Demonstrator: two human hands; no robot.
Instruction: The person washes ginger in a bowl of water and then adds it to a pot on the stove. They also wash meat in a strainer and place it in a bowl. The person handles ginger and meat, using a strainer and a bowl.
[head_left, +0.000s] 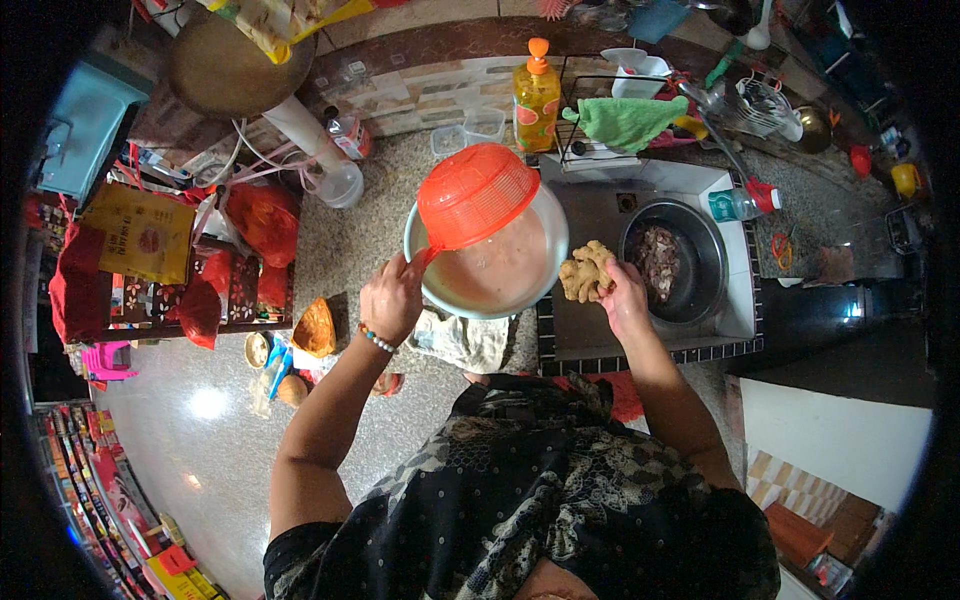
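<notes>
My left hand (391, 294) grips the handle of a red plastic strainer (480, 196), which is tilted over a large pale basin (561, 232). Cloudy pinkish liquid (499, 266) lies in the basin. In my right hand (624, 294) is a knobbly piece of ginger root (585, 271), held between thumb and fingers at the basin's right side, above the sink's left part. To its right, a dark metal bowl (716, 262) with chunks of what looks like raw meat (656, 262) sits in the tiled sink (585, 330). A whitish cloth (459, 341) lies at the counter's front edge, below the basin.
Behind the basin stand a yellow soap bottle (535, 109) and clear plastic containers (484, 126). A green cloth (630, 124) hangs on a wire rack behind the sink. A plastic bottle (739, 204) lies on the sink's right rim. Red bags (262, 217) crowd the left; a wok (232, 71) stands back left.
</notes>
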